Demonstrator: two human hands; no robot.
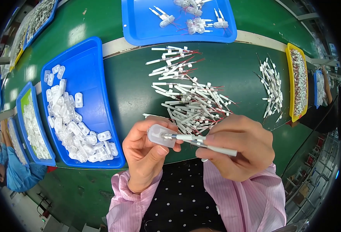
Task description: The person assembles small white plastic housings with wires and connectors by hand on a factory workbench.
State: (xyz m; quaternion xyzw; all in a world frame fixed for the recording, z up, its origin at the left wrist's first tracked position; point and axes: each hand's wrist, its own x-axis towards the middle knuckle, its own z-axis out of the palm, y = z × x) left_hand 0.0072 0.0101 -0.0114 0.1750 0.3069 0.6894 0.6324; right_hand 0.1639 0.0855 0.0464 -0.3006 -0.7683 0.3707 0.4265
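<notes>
A translucent white plastic housing point(156, 134), rounded and hollow, is pinched between the thumb and fingers of my left hand point(140, 156). Close beside it, my right hand point(244, 149) grips slim white sticks point(222, 149) with metallic sections. One stick's tip meets the housing's face; I cannot tell how deep it goes. Both hands are closed, held above the front edge of the green table. Just beyond them lies a loose heap of similar white sticks point(195, 98) with thin red wires.
To the left, a blue tray point(91, 73) carries many clear housings. Another blue tray point(141, 29) at the back holds several housings with sticks fitted. A smaller pile of sticks point(271, 91) and a yellow tray point(289, 62) are at right. Someone in blue point(21, 170) sits far left.
</notes>
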